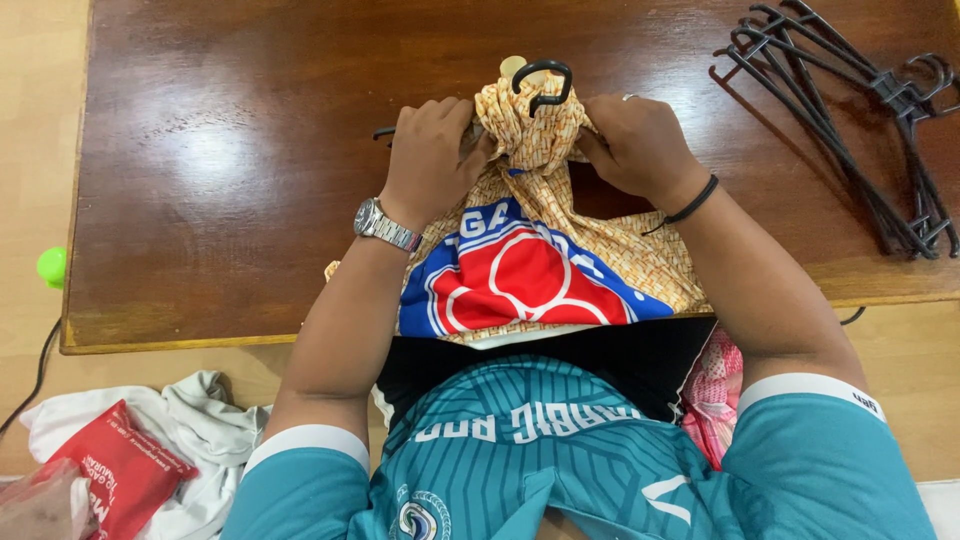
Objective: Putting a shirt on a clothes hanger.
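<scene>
Head view, looking down at a dark wooden table (250, 150). Both hands work at upper centre of the frame on an orange patterned shirt (560, 230) with a red, white and blue emblem; the shirt lies on the table with its lower part hanging over the near edge toward the person's lap. Left hand (430, 150), steel wristwatch (383, 224) at the wrist, has its fingers curled closed over bunched fabric at the collar's left side. Right hand (635, 140), ring on one finger and black band (690, 205) on the wrist, is likewise closed, pinching fabric on the collar's right side. A black hanger (542, 82) sits inside the shirt: its hook stands up out of the neck opening between the hands, and a short end of one arm shows just left of the left hand. Judgement: hanger is inserted through the neck, but the collar is still gathered and the shoulders not yet spread flat over the hanger arms, so the hanging looks partway done. A stack of spare black hangers (850, 110) lies at upper right, well apart. At lower left, off the table, a white garment (190, 420) and a red packet (120, 470); a pink cloth (712, 390) by the right thigh; green object (52, 266) at far left.
</scene>
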